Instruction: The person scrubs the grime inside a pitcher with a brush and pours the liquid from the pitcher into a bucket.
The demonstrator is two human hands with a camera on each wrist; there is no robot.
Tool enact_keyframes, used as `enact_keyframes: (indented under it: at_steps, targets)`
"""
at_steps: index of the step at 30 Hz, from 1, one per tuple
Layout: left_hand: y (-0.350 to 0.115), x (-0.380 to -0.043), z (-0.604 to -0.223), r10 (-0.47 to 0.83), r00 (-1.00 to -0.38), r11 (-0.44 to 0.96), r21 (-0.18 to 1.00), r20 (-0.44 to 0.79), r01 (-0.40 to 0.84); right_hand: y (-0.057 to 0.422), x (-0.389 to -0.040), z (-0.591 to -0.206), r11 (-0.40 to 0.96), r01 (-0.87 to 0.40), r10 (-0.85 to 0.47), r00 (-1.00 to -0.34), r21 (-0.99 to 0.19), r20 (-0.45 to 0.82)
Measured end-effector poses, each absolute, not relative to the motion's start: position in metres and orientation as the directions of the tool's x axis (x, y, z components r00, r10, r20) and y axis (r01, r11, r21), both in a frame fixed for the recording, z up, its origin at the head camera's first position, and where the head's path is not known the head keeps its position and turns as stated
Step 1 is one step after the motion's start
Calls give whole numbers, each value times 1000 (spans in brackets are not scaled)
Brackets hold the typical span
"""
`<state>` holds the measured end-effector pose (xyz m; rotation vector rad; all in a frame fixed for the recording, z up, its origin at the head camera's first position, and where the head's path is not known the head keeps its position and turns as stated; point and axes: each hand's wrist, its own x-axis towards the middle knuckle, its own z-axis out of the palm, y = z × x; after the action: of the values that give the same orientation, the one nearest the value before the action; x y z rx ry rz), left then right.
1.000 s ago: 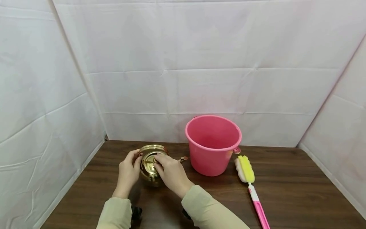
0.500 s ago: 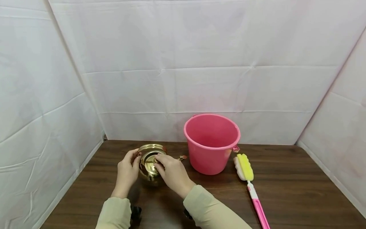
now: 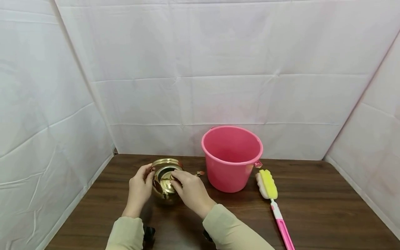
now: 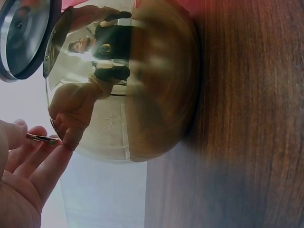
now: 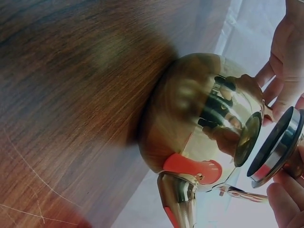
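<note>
Steadying a shiny gold kettle (image 3: 164,189) on the dark wood surface (image 3: 312,208), left of the pink bucket (image 3: 232,158). Left hand (image 3: 139,189) resting against the kettle's far side from the bucket, fingers lying nearly straight along the rim (image 4: 28,161), fingertips touching the polished wall, nothing gripped. Right hand (image 3: 189,189) reaching over from the bucket side, fingers curling around the lid (image 5: 275,147) and pinching its knob, lid tilting just clear of the kettle's mouth in the right wrist view. Kettle sitting upright on the surface, spout (image 5: 178,202) pointing toward the bucket, bucket's pink showing as a reflection on the kettle's belly. Bucket standing upright near the back wall, just beside the kettle, not touching it. Sponge brush (image 3: 272,198) lying flat on the surface on the other side of the bucket, yellow head (image 3: 268,184) close to the bucket's base, pink handle (image 3: 282,229) running away from the bucket toward the near edge. White sheeting (image 3: 200,69) hanging behind the bucket and along both sides.
</note>
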<state>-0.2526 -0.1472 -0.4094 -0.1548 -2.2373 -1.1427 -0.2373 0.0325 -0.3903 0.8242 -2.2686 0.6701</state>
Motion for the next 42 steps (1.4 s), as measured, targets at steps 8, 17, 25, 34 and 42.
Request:
enact_keyframes:
  at_steps: [8,17,25,34,42]
  targets:
    - [-146,-253,-410,-167,-794,620,688,584,376,34,-236,-391,680,-692,-383,-616,-241,689]
    - [-147,-253,-409,-167,-802,617,695,573,368,37,-233,-391,678,-692,-403,-634,-249,660]
    - [-148,-252,-410,-163,-811,618,699,562,361,40,-231,-391,667,-697,-406,-636,-263,656]
    - [-148,-252,-408,-163,-810,614,701,564,364,44,-231,-392,676,-688,-408,-648,-263,643]
    - [-148,-252,-409,-166,-808,621,697,565,359,47,-229,-393,683,-680,-406,-658,-268,634]
